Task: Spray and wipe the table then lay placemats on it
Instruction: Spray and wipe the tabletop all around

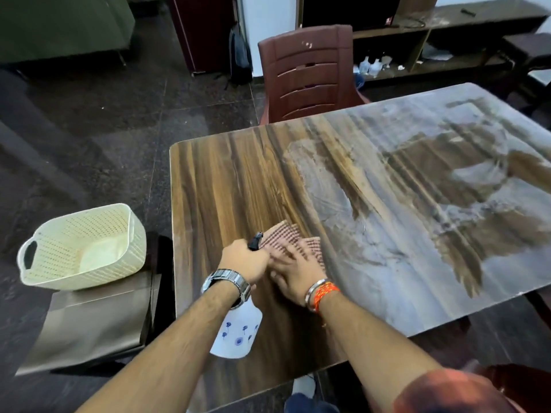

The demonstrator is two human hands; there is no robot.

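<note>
Gripping the spray bottle (235,332), left hand (244,260) hangs over the table (238,174), right hand (293,271) pressing the cloth (280,235) flat-fingered

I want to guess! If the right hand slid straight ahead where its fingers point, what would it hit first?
The right hand rests flat on the cloth. Beyond that only bare table shows, so the way looks free up to the far edge.

Both forearms are bare. Behind the left hand (244,260), at 7 o'clock, sits a silver wristwatch (229,281) with a metal link band. Behind the right hand (293,269), at 5 o'clock, a plain silver bangle (313,290) lies against an orange thread band (326,289). A mottled rust-red sleeve (447,391) covers the right upper arm. A white shoe (304,386) shows at 6 o'clock.
</note>
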